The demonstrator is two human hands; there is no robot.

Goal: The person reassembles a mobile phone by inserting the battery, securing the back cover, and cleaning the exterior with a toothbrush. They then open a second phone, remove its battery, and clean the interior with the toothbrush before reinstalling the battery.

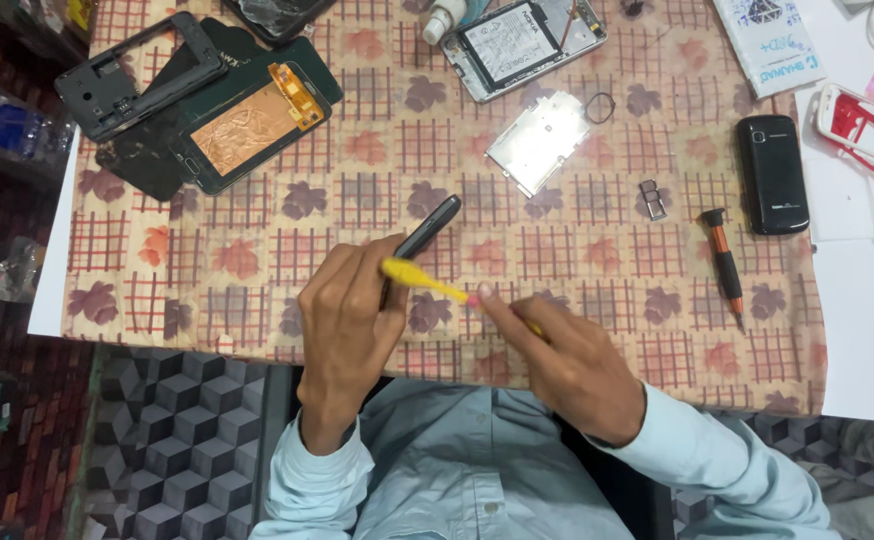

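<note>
My left hand (349, 325) grips a dark, slim phone (427, 226) held edge-up above a patterned tablecloth (257, 290). My right hand (569, 360) holds a yellow toothbrush-like tool (419, 280), whose head rests against the phone near my left thumb. Both hands are close to the table's near edge, right in front of my light blue shirt.
Beyond my hands lie a silver metal plate (539, 142), an opened phone with its battery showing (517, 45), a dark screen panel with copper backing (252, 125) and a black frame (137, 75). To the right are an orange-and-black screwdriver (725, 265), a black phone (772, 173) and a red-and-white frame (869, 135).
</note>
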